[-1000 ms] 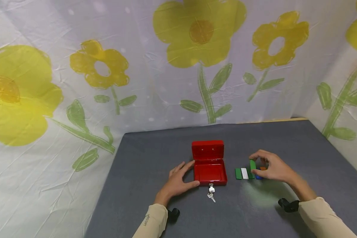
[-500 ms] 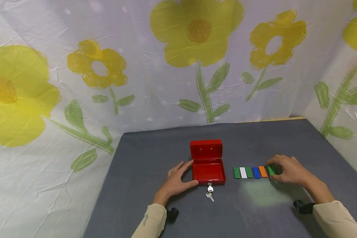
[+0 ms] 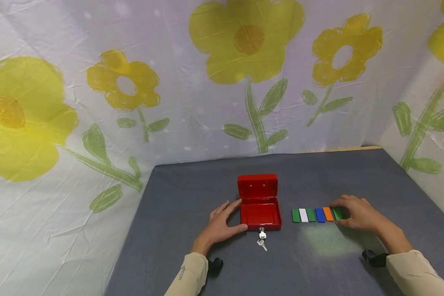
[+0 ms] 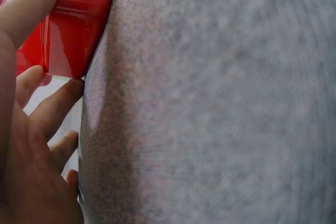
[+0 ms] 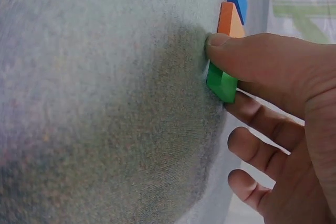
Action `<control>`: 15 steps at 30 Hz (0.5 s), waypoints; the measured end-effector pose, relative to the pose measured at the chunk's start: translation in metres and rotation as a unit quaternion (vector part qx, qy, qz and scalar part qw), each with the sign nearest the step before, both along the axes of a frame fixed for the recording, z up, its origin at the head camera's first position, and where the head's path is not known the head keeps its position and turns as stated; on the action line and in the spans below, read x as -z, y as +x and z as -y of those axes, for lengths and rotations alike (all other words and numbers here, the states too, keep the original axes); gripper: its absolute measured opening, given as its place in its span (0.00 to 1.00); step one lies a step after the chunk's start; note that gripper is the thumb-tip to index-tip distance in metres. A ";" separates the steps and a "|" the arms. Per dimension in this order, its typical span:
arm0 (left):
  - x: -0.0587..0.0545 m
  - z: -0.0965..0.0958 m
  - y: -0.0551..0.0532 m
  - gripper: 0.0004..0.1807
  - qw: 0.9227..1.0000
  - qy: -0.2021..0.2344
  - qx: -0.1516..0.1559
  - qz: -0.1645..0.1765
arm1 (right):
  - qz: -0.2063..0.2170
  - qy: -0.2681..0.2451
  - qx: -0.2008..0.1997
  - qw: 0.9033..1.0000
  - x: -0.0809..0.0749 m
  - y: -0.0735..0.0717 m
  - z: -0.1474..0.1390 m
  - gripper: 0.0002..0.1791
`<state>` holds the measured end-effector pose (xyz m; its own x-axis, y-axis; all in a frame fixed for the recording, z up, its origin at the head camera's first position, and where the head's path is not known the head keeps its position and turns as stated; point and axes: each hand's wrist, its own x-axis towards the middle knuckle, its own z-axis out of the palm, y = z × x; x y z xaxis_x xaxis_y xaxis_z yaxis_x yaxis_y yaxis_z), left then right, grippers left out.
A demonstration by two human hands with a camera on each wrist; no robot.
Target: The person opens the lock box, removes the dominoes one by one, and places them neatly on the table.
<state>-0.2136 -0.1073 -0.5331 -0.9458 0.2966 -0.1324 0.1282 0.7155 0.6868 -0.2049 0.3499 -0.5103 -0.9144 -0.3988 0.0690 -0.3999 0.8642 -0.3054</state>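
Observation:
An opened red cash box [image 3: 262, 227] stands mid-table, its lid raised at the back. Straight fingers of my left hand [image 3: 220, 227] touch its left side, the thumb at the front corner. To the right, my right hand [image 3: 359, 213] pinches a green domino-like block [image 3: 337, 213] between thumb and fingers, low at the tabletop. This block forms the right end of a row, beside an orange block [image 3: 328, 214]. Further left in that row lie a blue block [image 3: 320, 215], a green one, a white block [image 3: 303, 215] and another green one. My fingers partly hide the held block.
Keys [image 3: 261, 240] hang from the lock at the cash box's front and lie over the table. The grey tabletop [image 3: 192, 185] ends at a flower-patterned curtain [image 3: 192, 107] behind and at the sides.
My right hand has carried the green block from above the row's middle to its right end, lowering it beside the orange block. My left hand stays at the cash box.

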 end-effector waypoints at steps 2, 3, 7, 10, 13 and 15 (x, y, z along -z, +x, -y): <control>0.000 0.000 0.000 0.46 1.000 -0.003 0.001 -0.003 | 0.001 -0.003 -0.002 1.000 -0.001 0.000 0.000 0.27; 0.000 0.001 0.000 0.46 1.000 -0.004 0.002 -0.004 | 0.001 -0.004 -0.002 1.000 -0.002 0.000 0.000 0.28; 0.001 0.003 0.000 0.47 1.000 -0.008 0.004 -0.007 | -0.011 -0.010 -0.003 1.000 -0.009 0.000 0.001 0.29; 0.001 0.005 0.000 0.46 1.000 -0.012 0.009 -0.009 | -0.016 -0.016 0.011 1.000 -0.018 0.001 0.003 0.32; -0.001 0.009 0.000 0.42 1.000 -0.002 0.020 -0.023 | -0.031 -0.021 0.032 0.999 -0.027 0.002 0.006 0.36; -0.005 0.014 -0.001 0.39 0.999 0.010 0.027 -0.043 | -0.048 -0.030 0.047 0.997 -0.032 0.003 0.009 0.38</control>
